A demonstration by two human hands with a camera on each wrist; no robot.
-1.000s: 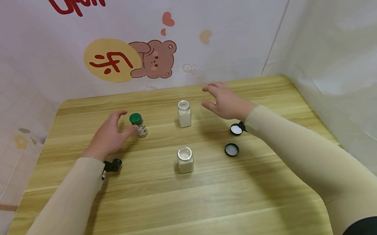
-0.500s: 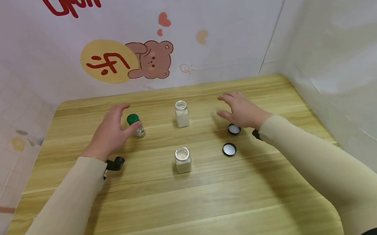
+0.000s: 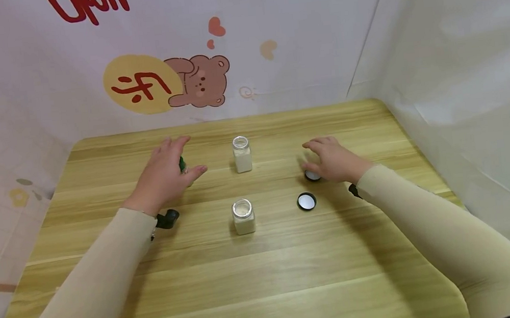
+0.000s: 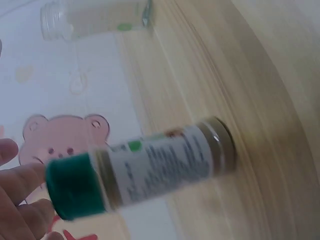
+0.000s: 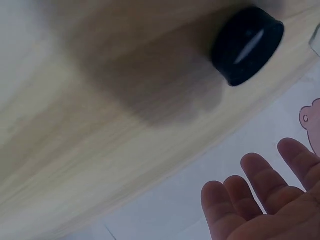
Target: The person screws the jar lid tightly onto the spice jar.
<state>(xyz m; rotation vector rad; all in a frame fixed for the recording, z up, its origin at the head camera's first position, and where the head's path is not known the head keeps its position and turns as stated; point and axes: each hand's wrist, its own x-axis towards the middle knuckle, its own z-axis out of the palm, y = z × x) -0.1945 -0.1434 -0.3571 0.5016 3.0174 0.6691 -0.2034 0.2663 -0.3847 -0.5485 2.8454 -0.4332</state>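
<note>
My left hand (image 3: 162, 175) is around a small spice bottle (image 4: 165, 167) with a green cap, thumb and fingers spread apart. In the head view the hand hides most of that bottle. The left wrist view shows fingers close by the cap; contact cannot be told. My right hand (image 3: 334, 160) hovers over a black lid (image 5: 247, 47), fingers loosely extended and holding nothing. A second black lid (image 3: 307, 201) with a pale inside lies nearer me. Two uncapped clear jars of whitish contents, a far jar (image 3: 243, 160) and a near jar (image 3: 245, 224), stand upright between my hands.
Everything rests on a wood-grain table (image 3: 267, 291). A white printed sheet with a bear picture (image 3: 203, 82) rises behind its far edge. More white sheeting (image 3: 469, 82) hangs along the right side.
My left hand has moved right, around the green-capped bottle, which it now mostly hides. My right hand has moved right and nearer me, over the farther lid. The view has shifted slightly.
</note>
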